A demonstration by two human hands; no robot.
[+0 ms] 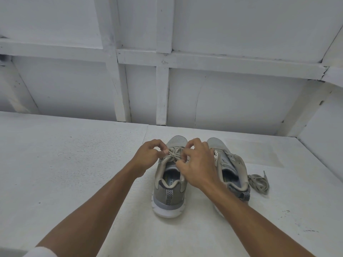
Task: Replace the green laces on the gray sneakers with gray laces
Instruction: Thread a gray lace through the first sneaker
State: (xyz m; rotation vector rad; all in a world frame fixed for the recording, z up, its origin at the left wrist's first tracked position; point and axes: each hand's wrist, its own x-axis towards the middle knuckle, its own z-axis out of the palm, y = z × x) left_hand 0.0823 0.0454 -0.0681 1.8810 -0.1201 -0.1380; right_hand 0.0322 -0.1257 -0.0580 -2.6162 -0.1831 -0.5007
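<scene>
1. Two grey mesh sneakers with white soles stand side by side on a white, rough-painted bench [74,164]. The left sneaker [168,197] and the right sneaker [232,160] both have their heels toward the person and their toes toward a white panelled wall [222,99], with their long axes roughly parallel.
2. Both hands meet over the left sneaker's upper eyelets. The left hand [148,156] has its fingers curled, its grip pinching a pale grey-beige lace [173,153] between thumb and fingertips.
3. The right hand [198,164] comes in from the other side, its grip also closed on the same lace, just beside where the strands cross above the tongue.
4. The right sneaker is partly hidden behind the right wrist. Its collar gapes wide and its tongue is laid open.
5. A loose lace [259,182] of a similar pale shade lies in a heap on the bench just beside the right sneaker's heel, on its outer side. One tipped end points away toward the wall.
6. The toes stop near the bench's far edge, where the wall rises. A broad stretch of bench runs out to the left of the pair, while a side wall closes in on the right, well apart from the loose lace.
</scene>
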